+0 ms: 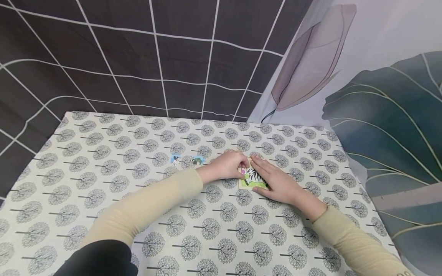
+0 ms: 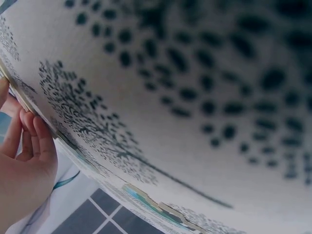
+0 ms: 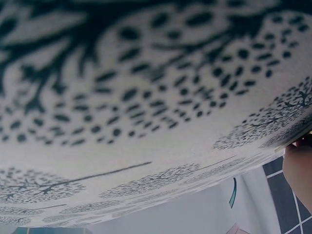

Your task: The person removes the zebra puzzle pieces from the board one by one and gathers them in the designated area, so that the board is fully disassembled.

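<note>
- Left arm (image 1: 148, 203): slanting inward from lower left, pale sleeve (image 1: 179, 189) covering forearm, black sleeve (image 1: 103, 257) covering part nearer body.
- Left hand (image 1: 228, 165): pointing right, fingers (image 1: 244, 160) bending downward, thumb (image 1: 236, 175) opposing.
- Right arm (image 1: 348, 237): slanting inward from lower right, likewise wearing pale sleeve.
- Right hand (image 1: 279, 184): lying palm down, fingers holding nearly straight, thumb standing apart.
- Hands: sitting close together.
- Wrists (image 1: 206, 174): showing bare beyond cuffs.

Zebra picture board (image 1: 253, 178), pale-rimmed, green-grounded, flat on tree-print cloth (image 1: 221, 214).
</note>
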`<move>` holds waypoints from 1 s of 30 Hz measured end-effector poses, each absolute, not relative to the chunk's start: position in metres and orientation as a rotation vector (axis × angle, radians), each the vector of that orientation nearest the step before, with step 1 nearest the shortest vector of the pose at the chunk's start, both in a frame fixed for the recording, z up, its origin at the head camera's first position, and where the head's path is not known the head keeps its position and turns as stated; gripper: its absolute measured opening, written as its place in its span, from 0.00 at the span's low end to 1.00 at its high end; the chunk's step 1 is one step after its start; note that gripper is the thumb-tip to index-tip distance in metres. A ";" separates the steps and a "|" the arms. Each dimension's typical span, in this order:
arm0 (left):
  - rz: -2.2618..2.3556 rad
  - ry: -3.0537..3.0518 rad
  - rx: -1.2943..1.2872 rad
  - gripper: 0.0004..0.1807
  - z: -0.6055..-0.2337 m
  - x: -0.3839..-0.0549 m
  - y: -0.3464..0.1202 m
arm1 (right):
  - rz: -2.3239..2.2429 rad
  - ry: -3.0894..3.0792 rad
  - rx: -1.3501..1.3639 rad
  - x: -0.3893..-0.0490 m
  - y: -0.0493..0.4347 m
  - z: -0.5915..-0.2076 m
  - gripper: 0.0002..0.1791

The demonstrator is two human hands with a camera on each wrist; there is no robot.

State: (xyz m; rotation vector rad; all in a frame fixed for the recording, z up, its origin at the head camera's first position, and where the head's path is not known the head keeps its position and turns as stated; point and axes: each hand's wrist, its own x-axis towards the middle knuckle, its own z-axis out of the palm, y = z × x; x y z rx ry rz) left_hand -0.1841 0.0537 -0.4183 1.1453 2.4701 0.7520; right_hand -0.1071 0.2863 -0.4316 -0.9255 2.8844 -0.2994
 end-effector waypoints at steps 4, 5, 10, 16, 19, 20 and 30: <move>0.753 2.469 1.146 0.20 -0.419 -0.184 0.053 | -0.295 2.882 -0.921 -0.107 0.286 -0.431 0.49; 0.756 2.469 1.144 0.20 -0.419 -0.184 0.053 | -0.292 2.883 -0.920 -0.107 0.286 -0.432 0.49; 0.783 2.465 1.130 0.20 -0.419 -0.183 0.054 | -0.288 2.891 -0.921 -0.108 0.286 -0.433 0.49; 0.805 2.463 1.149 0.20 -0.418 -0.181 0.054 | -0.295 2.897 -0.930 -0.108 0.287 -0.434 0.48; 0.833 2.459 1.152 0.17 -0.418 -0.181 0.054 | -0.301 2.890 -0.921 -0.107 0.286 -0.433 0.48; 0.850 2.457 1.153 0.15 -0.418 -0.181 0.053 | -0.302 2.888 -0.918 -0.107 0.286 -0.433 0.48; 1.003 2.389 1.166 0.06 -0.413 -0.180 0.053 | -0.299 2.901 -0.918 -0.106 0.287 -0.435 0.48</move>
